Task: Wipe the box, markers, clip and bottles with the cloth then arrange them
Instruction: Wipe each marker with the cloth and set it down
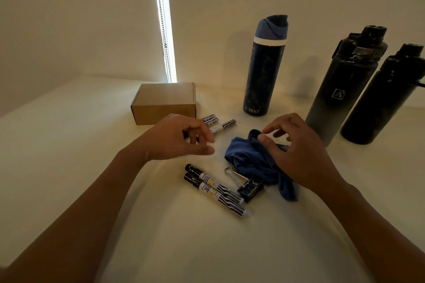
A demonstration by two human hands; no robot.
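Two markers [215,189] lie nearest, w/ binder clip [247,187] touching the blue cloth [247,158] on the worktop [69,145]. Right hand [296,151] rests on the cloth, fingers loosely curled – prob. gathering it to wipe; left hand [179,138] hovers open, holding nothing, over more markers [218,124]. Cardboard box [164,104] and three bottles [264,69] stand behind – nothing blocks the reach.

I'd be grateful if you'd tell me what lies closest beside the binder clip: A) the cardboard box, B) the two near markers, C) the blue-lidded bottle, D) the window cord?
B: the binder clip lies right beside the two near markers, by the blue cloth.
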